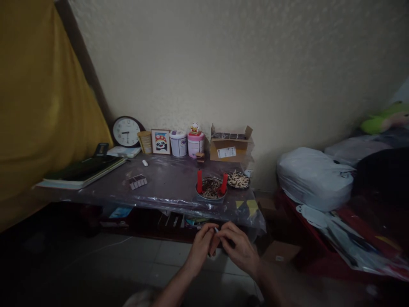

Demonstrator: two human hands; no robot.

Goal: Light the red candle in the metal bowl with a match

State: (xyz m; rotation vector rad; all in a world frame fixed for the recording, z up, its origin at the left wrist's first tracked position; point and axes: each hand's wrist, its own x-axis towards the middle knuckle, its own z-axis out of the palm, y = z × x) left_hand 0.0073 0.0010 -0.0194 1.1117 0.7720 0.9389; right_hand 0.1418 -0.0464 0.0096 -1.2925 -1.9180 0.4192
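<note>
Just off the table's front edge, my left hand is closed round a small brown matchbox. My right hand meets it from the other side, fingers pinched at the box's upper end. A small whitish piece shows between the fingertips; whether it belongs to the box is unclear. Beyond the hands, a round metal dish with dark bits inside has two red candles, the left one upright and the right one leaning. Beside it, a second dish holds a heap of matchsticks.
On the plastic-covered table lie a wrapped pack of small boxes and a book. A clock, tins and an open carton line the wall. White bags are piled right; a yellow curtain hangs left.
</note>
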